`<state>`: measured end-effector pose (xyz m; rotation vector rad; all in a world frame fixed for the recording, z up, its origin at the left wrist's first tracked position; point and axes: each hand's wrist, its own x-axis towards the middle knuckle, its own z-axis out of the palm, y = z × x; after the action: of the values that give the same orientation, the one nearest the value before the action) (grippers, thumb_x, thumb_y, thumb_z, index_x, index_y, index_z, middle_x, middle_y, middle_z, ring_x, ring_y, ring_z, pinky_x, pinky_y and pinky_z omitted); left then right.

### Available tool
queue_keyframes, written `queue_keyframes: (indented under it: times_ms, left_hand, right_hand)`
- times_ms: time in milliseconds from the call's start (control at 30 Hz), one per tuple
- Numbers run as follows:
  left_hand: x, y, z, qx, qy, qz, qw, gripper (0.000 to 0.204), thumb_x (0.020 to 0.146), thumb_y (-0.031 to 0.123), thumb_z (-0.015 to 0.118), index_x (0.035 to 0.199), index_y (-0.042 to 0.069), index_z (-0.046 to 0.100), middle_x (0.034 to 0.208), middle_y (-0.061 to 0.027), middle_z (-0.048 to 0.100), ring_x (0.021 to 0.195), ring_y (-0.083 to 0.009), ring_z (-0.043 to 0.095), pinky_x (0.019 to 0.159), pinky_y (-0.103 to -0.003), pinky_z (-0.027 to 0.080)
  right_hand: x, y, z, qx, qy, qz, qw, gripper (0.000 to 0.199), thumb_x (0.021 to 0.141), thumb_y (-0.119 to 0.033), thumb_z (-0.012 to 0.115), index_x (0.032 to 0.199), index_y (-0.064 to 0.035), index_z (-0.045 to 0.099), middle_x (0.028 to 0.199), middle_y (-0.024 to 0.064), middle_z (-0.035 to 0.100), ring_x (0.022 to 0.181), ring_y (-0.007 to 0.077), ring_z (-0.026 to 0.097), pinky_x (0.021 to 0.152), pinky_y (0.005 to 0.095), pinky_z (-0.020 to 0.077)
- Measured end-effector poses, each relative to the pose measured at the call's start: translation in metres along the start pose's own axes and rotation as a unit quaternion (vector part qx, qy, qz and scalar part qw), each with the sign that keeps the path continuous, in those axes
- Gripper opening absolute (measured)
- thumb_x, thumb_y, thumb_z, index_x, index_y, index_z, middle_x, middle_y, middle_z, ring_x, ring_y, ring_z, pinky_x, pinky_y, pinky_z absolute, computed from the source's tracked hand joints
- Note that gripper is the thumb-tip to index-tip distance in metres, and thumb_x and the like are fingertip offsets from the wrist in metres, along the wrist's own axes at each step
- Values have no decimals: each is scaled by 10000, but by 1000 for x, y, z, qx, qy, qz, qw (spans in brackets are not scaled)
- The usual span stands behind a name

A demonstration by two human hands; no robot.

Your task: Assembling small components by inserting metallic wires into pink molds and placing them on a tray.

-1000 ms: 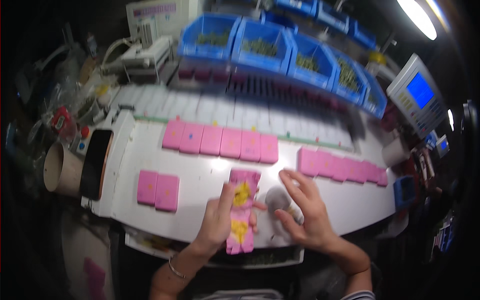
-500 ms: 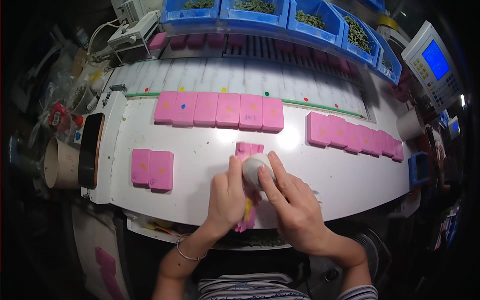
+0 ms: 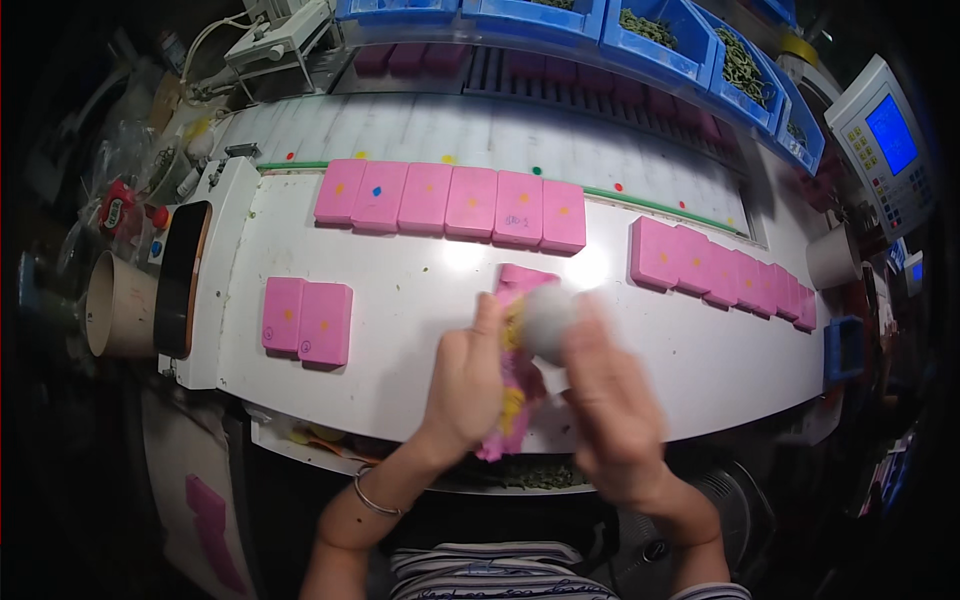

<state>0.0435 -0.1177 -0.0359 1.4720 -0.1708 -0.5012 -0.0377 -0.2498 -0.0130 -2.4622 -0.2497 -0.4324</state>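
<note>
Between my hands, at the middle of the white worktop (image 3: 420,370), lies a long strip of crumpled pink paper or wrapping (image 3: 515,385) with yellow patches. Curled against its left side is my left hand (image 3: 468,390), thumb pointing up and the other fingers mostly hidden; it appears to grip the edge. My right hand (image 3: 612,395) is smeared by motion, its fingers against a smooth, round grey-white object (image 3: 549,324) whose kind I cannot make out. That object is over the strip's upper right side. A bracelet (image 3: 375,494) circles my left wrist.
Pink packets stand in a back row (image 3: 450,205), a right row (image 3: 720,272) and a left pair (image 3: 307,320). Blue bins (image 3: 655,55) of dried green herb hang above. A phone (image 3: 183,280) and paper cup (image 3: 120,305) are left; a scale display (image 3: 885,140) stands right.
The view has shifted a little. My right hand and the grey-white object have moved right relative to the pink strip, showing more of its yellow patches. My left hand stays beside the strip.
</note>
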Motion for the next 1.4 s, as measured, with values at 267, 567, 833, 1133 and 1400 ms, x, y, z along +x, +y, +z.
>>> queue_keyframes:
  times_ms: [267, 567, 833, 1133, 1400]
  left_hand:
    - [3, -12, -2, -24, 46, 11, 999, 634, 991, 379, 234, 696, -47, 597, 589, -96, 595, 515, -141, 569, 506, -264, 457]
    - [2, -6, 0, -127, 122, 124, 977, 584, 987, 364, 289, 835, -101, 608, 763, -157, 651, 667, -149, 622, 575, -248, 487]
    - [3, -5, -2, -140, 122, 136, 973, 549, 986, 334, 321, 877, -115, 618, 793, -159, 654, 690, -141, 610, 642, -260, 484]
    - [5, -5, 0, -122, 118, 129, 977, 571, 985, 360, 306, 849, -99, 616, 789, -160, 653, 669, -164, 625, 621, -271, 497]
    - [8, -9, 0, -202, 121, 23, 972, 643, 973, 466, 202, 988, -79, 543, 798, -156, 622, 639, -183, 622, 600, -291, 508]
  right_hand:
    - [-6, 6, -17, 114, -130, 99, 980, 778, 641, 162, 534, 1366, -53, 351, 1338, 286, 341, 907, 365, 538, 835, 369, 439]
    - [-13, -26, -2, -135, 49, -44, 989, 488, 673, 63, 572, 1161, 35, 558, 1203, 275, 517, 793, 239, 555, 668, 294, 463]
    - [-24, -24, 3, -82, 45, 21, 995, 578, 599, 21, 558, 1177, 15, 558, 1227, 229, 520, 786, 257, 548, 652, 305, 460]
    - [-26, -25, 3, -39, 28, 46, 998, 638, 563, 32, 534, 1199, -1, 550, 1261, 234, 491, 764, 262, 545, 666, 313, 457]
    - [-13, -11, -18, -72, -24, 75, 994, 738, 540, 97, 508, 1270, -6, 478, 1277, 221, 465, 824, 301, 539, 723, 359, 437]
